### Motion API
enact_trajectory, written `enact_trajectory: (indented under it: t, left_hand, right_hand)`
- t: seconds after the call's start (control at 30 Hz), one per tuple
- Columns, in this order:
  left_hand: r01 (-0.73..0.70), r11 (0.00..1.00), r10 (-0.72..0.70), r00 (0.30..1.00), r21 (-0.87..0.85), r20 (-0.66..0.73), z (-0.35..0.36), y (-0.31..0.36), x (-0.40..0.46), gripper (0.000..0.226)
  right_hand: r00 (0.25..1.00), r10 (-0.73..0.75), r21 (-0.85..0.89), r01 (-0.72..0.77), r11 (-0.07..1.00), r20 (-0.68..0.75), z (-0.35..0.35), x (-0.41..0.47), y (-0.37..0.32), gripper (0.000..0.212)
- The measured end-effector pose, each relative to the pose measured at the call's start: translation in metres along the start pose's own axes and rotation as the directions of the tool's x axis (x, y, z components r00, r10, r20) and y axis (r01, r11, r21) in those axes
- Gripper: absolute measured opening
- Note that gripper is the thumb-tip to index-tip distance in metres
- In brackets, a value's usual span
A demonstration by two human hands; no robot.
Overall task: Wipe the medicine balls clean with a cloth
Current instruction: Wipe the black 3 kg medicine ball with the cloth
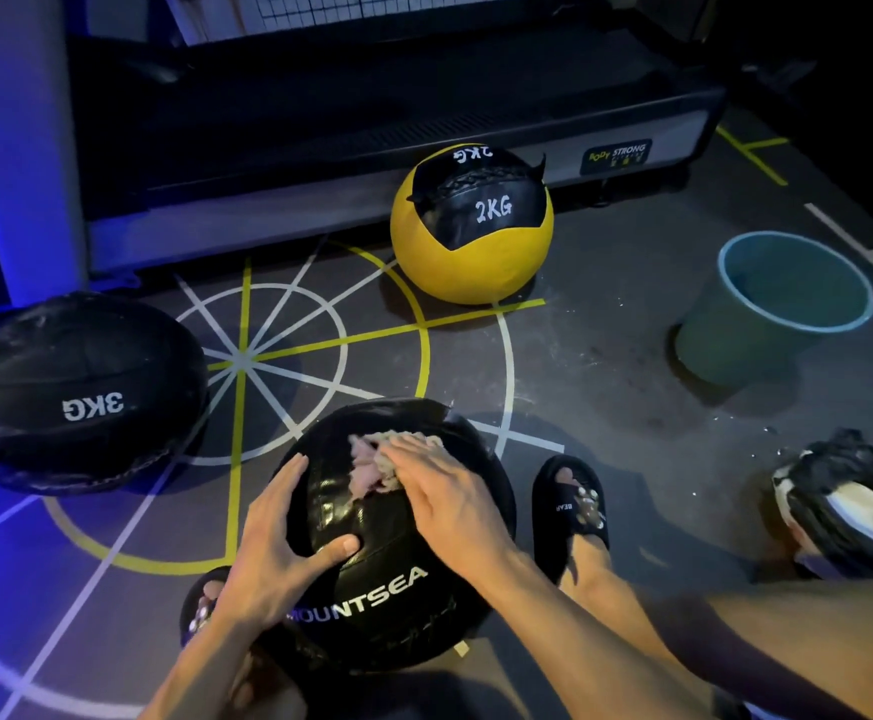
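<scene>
From my remote seat I saw the black medicine ball (387, 553) marked MOUNTSEA sitting on the floor (605, 366) between the person's two slippered feet, low in the middle of the view. The left hand (278, 543) lay spread on the ball's left side, its fingers (288, 480) wide and nearly straight, thumb reaching across the front. The right hand (444, 491) pressed a pale crumpled cloth (372, 459) flat against the top of the ball, fingers extended over the fabric rather than curled round it. A second black ball (80, 392) marked 3KG rested on the floor to the left, well apart. A yellow and black 2KG ball (470, 236) sat farther back against the base of a treadmill (372, 122). A pale green bucket (767, 309) stood to the right.
</scene>
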State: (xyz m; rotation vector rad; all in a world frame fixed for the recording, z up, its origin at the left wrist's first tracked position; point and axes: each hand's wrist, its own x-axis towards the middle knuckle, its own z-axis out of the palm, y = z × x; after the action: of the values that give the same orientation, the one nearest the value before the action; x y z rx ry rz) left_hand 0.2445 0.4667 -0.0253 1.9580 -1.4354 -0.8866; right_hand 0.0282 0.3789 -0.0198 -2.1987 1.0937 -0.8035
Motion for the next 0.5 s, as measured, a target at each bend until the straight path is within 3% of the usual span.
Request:
enact_trajectory:
  t: [0.13, 0.2, 0.27, 0.37, 0.5]
  left_hand:
    - [0.086, 0.996, -0.084, 0.994, -0.036, 0.067, -0.023, -0.013, 0.005, 0.126]
    - [0.063, 0.998, -0.063, 0.991, -0.001, 0.121, -0.032, -0.005, 0.011, 0.127]
    - [-0.043, 0.996, 0.032, 0.990, 0.076, 0.138, -0.028, 0.015, 0.016, 0.125]
    - [-0.061, 0.962, 0.038, 0.995, 0.267, 0.092, -0.009, 0.029, 0.010, 0.133]
    - [-0.022, 0.976, 0.017, 1.000, 0.216, 0.021, -0.017, 0.001, 0.000, 0.130]
  right_hand:
    - [0.937, 0.314, 0.134, -0.295, 0.946, -0.150, -0.006, -0.015, 0.027, 0.039]
    - [0.908, 0.363, 0.168, -0.333, 0.928, -0.208, 0.001, -0.018, 0.024, 0.038]
    - [0.902, 0.334, 0.165, -0.298, 0.940, -0.272, 0.009, -0.016, 0.017, 0.037]
    - [0.955, 0.217, 0.110, -0.198, 0.974, -0.202, 0.020, -0.017, 0.002, 0.037]
    - [0.994, -0.090, 0.009, 0.091, 0.996, -0.067, 0.027, -0.019, 0.000, 0.042]
